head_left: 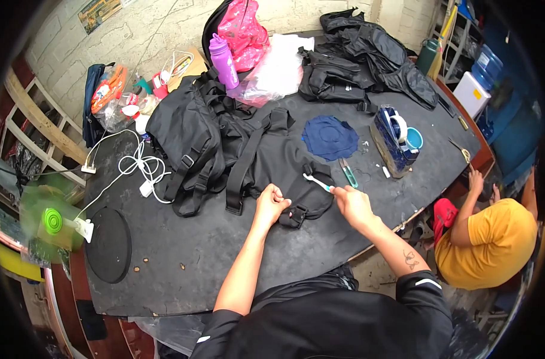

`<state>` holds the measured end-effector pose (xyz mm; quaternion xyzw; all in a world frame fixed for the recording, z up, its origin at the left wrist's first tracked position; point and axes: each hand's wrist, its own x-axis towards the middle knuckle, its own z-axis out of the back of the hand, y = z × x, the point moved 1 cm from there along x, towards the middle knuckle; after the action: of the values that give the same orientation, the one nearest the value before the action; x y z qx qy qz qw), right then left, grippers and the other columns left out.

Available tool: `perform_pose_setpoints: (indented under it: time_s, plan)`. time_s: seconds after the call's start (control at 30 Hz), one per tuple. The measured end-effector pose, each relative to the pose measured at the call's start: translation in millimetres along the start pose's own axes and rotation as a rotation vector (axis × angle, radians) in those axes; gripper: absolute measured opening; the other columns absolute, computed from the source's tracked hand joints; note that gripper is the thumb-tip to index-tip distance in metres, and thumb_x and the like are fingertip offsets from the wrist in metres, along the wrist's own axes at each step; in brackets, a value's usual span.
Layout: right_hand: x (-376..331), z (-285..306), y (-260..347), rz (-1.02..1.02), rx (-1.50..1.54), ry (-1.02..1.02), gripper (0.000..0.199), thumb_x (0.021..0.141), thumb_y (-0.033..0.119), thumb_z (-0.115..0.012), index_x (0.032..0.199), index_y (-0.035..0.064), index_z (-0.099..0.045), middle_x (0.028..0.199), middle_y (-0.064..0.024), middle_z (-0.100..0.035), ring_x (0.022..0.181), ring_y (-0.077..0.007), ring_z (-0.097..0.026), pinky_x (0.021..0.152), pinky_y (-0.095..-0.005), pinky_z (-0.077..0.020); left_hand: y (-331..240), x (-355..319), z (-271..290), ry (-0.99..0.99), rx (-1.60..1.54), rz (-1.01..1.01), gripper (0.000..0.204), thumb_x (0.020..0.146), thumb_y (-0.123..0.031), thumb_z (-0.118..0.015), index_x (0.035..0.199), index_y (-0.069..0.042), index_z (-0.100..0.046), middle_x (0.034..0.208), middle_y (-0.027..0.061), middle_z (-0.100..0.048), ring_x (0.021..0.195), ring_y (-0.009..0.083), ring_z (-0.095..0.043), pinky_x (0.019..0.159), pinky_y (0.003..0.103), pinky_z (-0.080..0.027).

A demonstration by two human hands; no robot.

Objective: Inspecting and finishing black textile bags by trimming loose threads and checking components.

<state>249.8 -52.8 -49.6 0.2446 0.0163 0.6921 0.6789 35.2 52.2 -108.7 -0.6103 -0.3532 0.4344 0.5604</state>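
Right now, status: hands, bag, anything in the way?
Left hand pinching black fabric bag near its buckle. Right hand gripping small white-and-teal snips over it. Teal tweezers lie just beyond.

bag: black, with black straps
toothbrush: white handle, teal end
table: dark grey, scuffed
bottle: purple
plastic bag: bright pink
cloth patch: navy blue
cable: white
fan: green
round pad: black
other person's shirt: mustard yellow
clippers: translucent green
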Motion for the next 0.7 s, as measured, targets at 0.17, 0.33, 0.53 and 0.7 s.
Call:
perform_pose_setpoints:
  time_s: [0.17, 0.33, 0.53, 0.7]
  plan:
    - [-8.4, -9.1, 19.2, 0.074, -0.068, 0.125, 0.026, 0.082, 0.01, -0.053, 0.106, 0.0127, -0.062, 0.073, -0.0159, -0.056, 0.06, -0.034, -0.061, 0.053, -0.0434, -0.049, 11.9, 9.2, 8.1, -0.007, 0.044, -0.026, 0.029, 0.069, 0.005, -0.07, 0.078, -0.003, -0.044, 0.064, 0.0019, -0.052, 0.059, 0.0077, -0.052, 0.051, 0.024, -0.046]
    - [-17.3, -14.1, 33.7, 0.125, -0.007, 0.189, 0.028, 0.08, 0.008, -0.054, 0.106, 0.0127, -0.062, 0.076, -0.0167, -0.058, 0.064, -0.035, -0.061, 0.056, -0.0438, -0.0492, 10.3, 0.3, 8.8, 0.018, -0.11, -0.009, 0.028, 0.069, 0.003, -0.071, 0.077, -0.004, -0.045, 0.064, 0.0002, -0.051, 0.059, 0.0059, -0.049, 0.055, 0.022, -0.042]
    - [-1.2, 26.0, -5.3, 0.146, 0.28, -0.46, 0.028, 0.079, -0.008, -0.056, 0.103, 0.0053, -0.062, 0.072, -0.0131, -0.057, 0.059, -0.0284, -0.056, 0.054, -0.0321, -0.0446, -15.5, -55.2, 17.2, -0.294, 0.001, -0.158, 0.022, 0.086, -0.02, -0.065, 0.084, -0.006, -0.048, 0.067, 0.0011, -0.052, 0.048, 0.0066, -0.047, 0.044, 0.021, -0.035]
    - [-26.5, 15.5, -59.1, -0.139, -0.242, -0.421, 0.034, 0.081, 0.005, -0.061, 0.114, 0.0088, -0.059, 0.094, -0.0101, -0.056, 0.087, -0.0261, -0.053, 0.076, -0.0374, -0.0397, -6.5, -58.0, 34.4, -0.355, -0.135, -0.031, 0.028, 0.086, -0.018, -0.065, 0.104, -0.002, -0.049, 0.083, 0.0058, -0.058, 0.067, 0.0099, -0.057, 0.057, 0.022, -0.045]
